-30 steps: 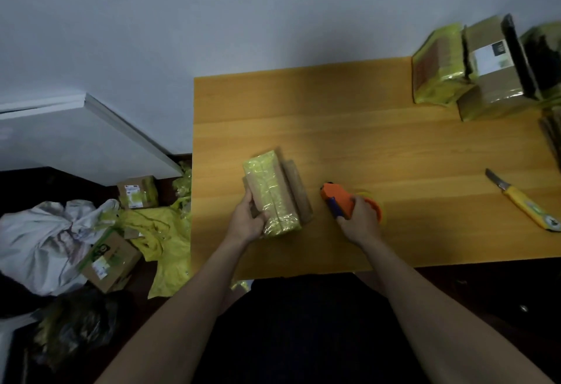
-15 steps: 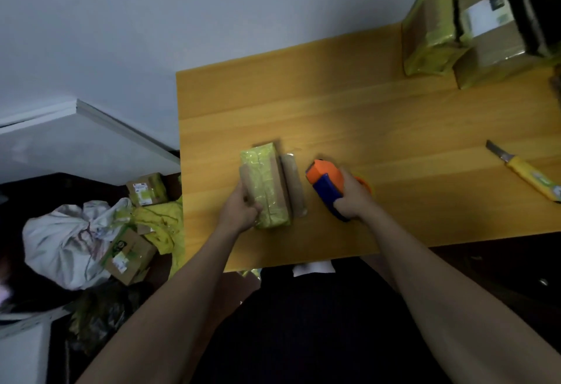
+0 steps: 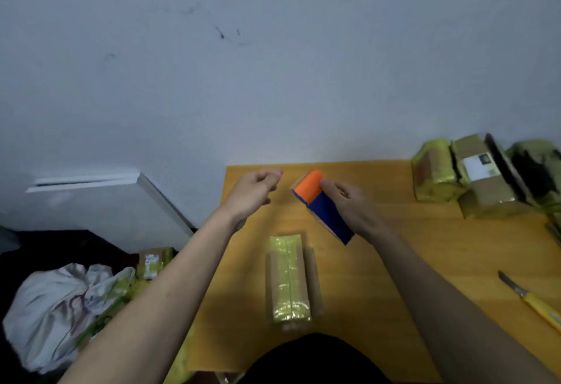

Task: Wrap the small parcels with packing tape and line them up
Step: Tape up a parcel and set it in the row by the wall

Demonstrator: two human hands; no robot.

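A small brown parcel [image 3: 288, 280] with yellow-green tape along its top lies lengthwise on the wooden table [image 3: 425, 247], close to the near edge, with no hand on it. Above and beyond it, my right hand [image 3: 352, 207] grips the orange and blue tape dispenser [image 3: 318, 204], lifted off the table and tilted. My left hand [image 3: 255, 192] hovers just left of the dispenser's orange end with its fingers curled towards the thumb. I see no tape between the two. Several wrapped parcels [image 3: 473, 177] stand together at the table's far right.
A yellow-handled utility knife [image 3: 534, 301] lies near the table's right edge. On the floor to the left are a white bag [image 3: 54, 307], small boxes [image 3: 154, 262] and yellow-green wrapping. A white board [image 3: 121, 183] leans against the wall there.
Both hands have risen off the table. My left hand let go of the parcel, and my right hand lifted the dispenser up and away. The camera tilted up towards the wall.
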